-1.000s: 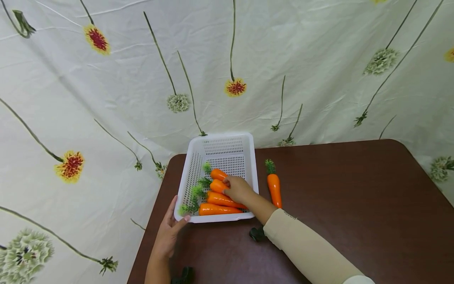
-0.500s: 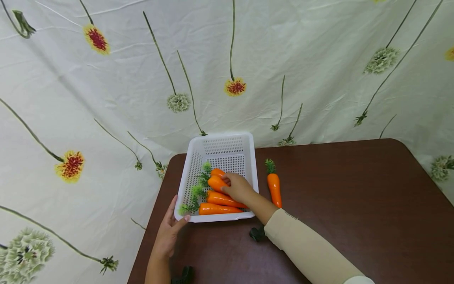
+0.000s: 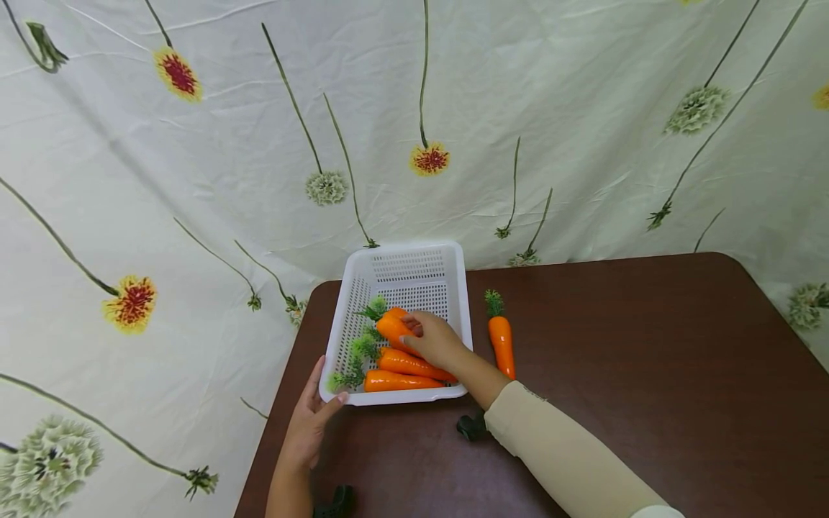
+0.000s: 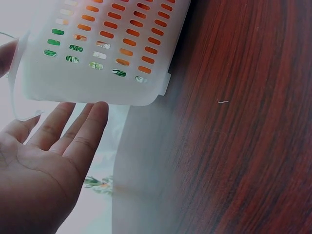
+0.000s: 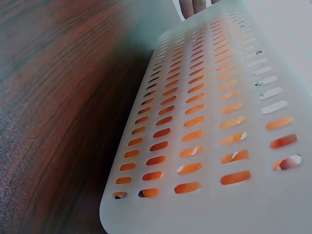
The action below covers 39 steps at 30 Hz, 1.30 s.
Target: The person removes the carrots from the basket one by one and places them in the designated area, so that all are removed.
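Your left hand (image 3: 309, 424) sits at the near-left corner of the white basket (image 3: 352, 288), fingers straight and thumb against the rim, bracing it at the table's edge; it has not shifted over the last second. The left wrist view shows the same: open palm, fingertips (image 4: 95, 114) touching the basket's slotted wall (image 4: 105, 48).

Inside the basket, two carrots (image 3: 403, 372) lie side by side at the near end, greens pointing left. Above them, your right hand (image 3: 435, 339) has its fingers curled around a third carrot (image 3: 392, 328), and here's the change: a second ago that carrot lay flat among the others, now it is tilted and raised, leafy end (image 3: 374, 309) up toward the far wall. It looks like the carrot is being lifted or re-seated, not released.

Just right of the basket, one more carrot (image 3: 501, 342) waits on the dark wooden table (image 3: 648, 374), untouched.
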Available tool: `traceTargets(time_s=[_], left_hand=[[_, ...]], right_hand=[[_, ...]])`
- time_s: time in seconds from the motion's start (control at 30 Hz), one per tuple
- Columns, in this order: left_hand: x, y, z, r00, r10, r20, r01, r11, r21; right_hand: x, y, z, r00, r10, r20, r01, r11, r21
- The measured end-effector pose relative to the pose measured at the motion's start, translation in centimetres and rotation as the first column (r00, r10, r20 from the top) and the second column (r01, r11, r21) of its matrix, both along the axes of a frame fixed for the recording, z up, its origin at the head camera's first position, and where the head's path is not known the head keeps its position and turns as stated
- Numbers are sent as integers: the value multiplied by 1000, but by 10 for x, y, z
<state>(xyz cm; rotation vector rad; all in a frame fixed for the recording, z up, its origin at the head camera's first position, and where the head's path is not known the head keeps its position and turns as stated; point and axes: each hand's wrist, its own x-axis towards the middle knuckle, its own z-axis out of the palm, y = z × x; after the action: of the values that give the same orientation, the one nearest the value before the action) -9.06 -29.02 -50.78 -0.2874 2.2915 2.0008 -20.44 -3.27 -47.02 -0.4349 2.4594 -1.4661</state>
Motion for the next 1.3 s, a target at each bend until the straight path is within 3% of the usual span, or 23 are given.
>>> traceTargets(time_s=[0.23, 0.77, 1.3], left_hand=[[0, 0, 1, 1000, 2, 8, -2, 1000, 0], [0, 2, 1, 1000, 5, 12, -5, 1000, 14], [-1, 1, 0, 1000, 7, 11, -7, 1000, 6]], right_hand=[[0, 3, 1, 1000, -13, -28, 11, 996, -84], [1, 9, 5, 997, -83, -3, 79, 963, -257], [10, 21, 13, 993, -105, 62, 121, 896, -427]])
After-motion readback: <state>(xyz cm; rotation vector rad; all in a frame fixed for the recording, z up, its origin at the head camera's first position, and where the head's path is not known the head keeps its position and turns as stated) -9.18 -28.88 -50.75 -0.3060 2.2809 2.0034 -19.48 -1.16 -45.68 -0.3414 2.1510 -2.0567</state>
